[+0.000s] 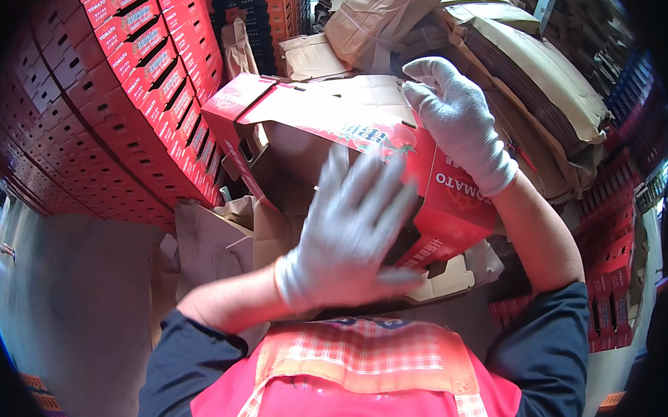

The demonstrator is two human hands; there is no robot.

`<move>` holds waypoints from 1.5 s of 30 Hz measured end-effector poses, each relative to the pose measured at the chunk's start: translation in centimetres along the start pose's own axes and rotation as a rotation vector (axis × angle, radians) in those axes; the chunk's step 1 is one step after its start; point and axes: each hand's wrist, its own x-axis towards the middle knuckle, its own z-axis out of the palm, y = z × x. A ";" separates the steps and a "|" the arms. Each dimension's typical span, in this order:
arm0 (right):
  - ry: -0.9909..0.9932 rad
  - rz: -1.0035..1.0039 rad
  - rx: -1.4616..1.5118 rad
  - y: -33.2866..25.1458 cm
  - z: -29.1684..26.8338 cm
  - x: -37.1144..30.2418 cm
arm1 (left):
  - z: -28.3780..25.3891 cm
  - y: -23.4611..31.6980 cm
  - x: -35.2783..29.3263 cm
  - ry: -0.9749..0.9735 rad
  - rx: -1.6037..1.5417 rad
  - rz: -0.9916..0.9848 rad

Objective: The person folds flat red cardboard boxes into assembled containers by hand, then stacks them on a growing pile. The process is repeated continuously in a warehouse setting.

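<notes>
Hands, left [348,236] splayed, right [463,125] cupped, apparently grip nothing over a red printed carton [331,118].

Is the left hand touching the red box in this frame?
Cannot tell: in the head view, the blurred left hand overlaps the red box, hiding any contact or gap.

The box [316,121] sits centrally, the left hand [348,236] before its near side and the right hand [459,124] at its far right corner. Stacked trays [141,70] stand left, a carton [215,240] near left. Far behind are crates [280,17]; wrapped bundles [533,75] lie far right, beyond the right hand.
</notes>
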 end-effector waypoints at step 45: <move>-0.335 0.383 0.439 16.1 -5.3 -6.9 | -6.0 -7.0 -6.4 0.407 -0.644 -0.398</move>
